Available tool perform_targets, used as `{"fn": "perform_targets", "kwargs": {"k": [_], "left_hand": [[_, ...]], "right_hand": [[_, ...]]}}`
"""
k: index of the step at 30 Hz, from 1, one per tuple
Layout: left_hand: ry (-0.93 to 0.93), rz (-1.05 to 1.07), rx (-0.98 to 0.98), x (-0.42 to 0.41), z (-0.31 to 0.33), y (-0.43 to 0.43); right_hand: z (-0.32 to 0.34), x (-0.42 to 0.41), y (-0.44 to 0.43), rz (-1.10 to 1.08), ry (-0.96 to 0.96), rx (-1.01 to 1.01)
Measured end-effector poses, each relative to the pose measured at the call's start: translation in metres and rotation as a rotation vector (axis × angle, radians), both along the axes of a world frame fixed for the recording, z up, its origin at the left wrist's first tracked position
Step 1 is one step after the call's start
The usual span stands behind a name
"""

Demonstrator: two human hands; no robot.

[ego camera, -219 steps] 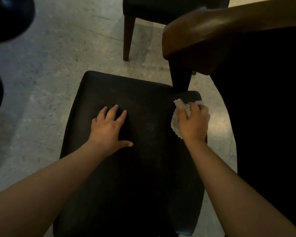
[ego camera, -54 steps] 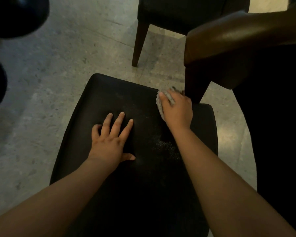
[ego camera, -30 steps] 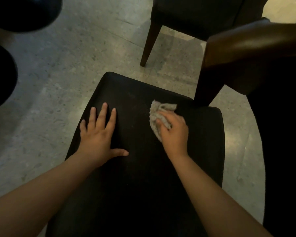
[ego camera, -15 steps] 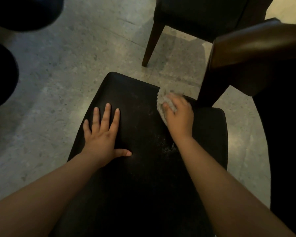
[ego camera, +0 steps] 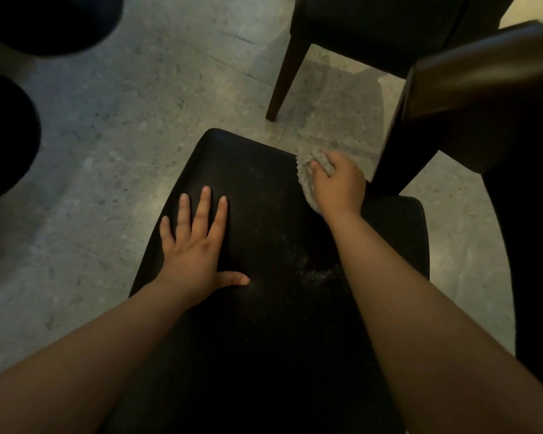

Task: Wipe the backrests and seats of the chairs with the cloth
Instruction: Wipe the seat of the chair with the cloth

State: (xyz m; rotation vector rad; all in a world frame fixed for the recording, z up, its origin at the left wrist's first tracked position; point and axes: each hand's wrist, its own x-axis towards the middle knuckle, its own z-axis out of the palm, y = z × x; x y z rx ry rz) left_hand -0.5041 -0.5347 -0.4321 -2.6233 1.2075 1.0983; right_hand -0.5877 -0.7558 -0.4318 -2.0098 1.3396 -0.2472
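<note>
Grey cloth [ego camera: 308,178], gripped in our right hand [ego camera: 339,187], presses the far edge of the seat [ego camera: 264,333]. Our left hand [ego camera: 198,245] rests flat, fingers spread. Pale specks [ego camera: 314,270] lie nearer us, beside the right forearm.

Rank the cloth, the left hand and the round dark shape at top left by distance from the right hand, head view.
1. cloth: gripped in the right hand, at the far edge of the seat.
2. left hand: flat on the seat, left side.
3. round dark shape: top left corner.
</note>
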Motion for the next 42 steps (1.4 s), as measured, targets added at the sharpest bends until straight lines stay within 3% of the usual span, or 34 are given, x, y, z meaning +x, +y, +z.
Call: {"fn": "perform_targets", "kwargs": {"k": [3, 8, 15, 18, 21, 25, 27, 32, 38, 42], "left_hand": [[-0.009, 0.002, -0.011, 0.0, -0.001, 0.001], [-0.002, 0.014, -0.025, 0.0, -0.003, 0.001], [-0.014, 0.014, -0.044, 0.0, -0.005, 0.002], [-0.007, 0.015, -0.055, 0.0, -0.005, 0.003], [-0.007, 0.02, -0.074, -0.001, -0.006, 0.004], [-0.003, 0.048, -0.117, -0.002, -0.004, 0.006], [-0.002, 0.077, -0.166, -0.002, -0.002, 0.01], [-0.011, 0.184, -0.17, 0.0, 0.001, 0.026], [-0.017, 0.247, -0.101, 0.006, -0.006, 0.029], [-0.019, 0.258, -0.128, 0.005, -0.008, 0.03]], "right_hand": [[-0.002, -0.009, 0.03, 0.048, -0.082, -0.007], [0.007, -0.045, 0.078, 0.323, -0.153, 0.191], [0.017, 0.005, -0.006, 0.066, -0.135, 0.037], [0.002, 0.018, 0.009, 0.054, -0.047, 0.052], [0.0, 0.005, 0.041, 0.065, -0.115, -0.003], [0.006, -0.028, 0.08, 0.243, -0.184, 0.205], [0.012, -0.035, 0.08, 0.226, -0.179, 0.279], [0.027, 0.0, 0.019, 0.02, -0.191, 0.033], [0.002, 0.035, 0.011, 0.019, 0.046, 0.032], [0.009, 0.025, 0.036, 0.136, -0.114, 0.048]]}}
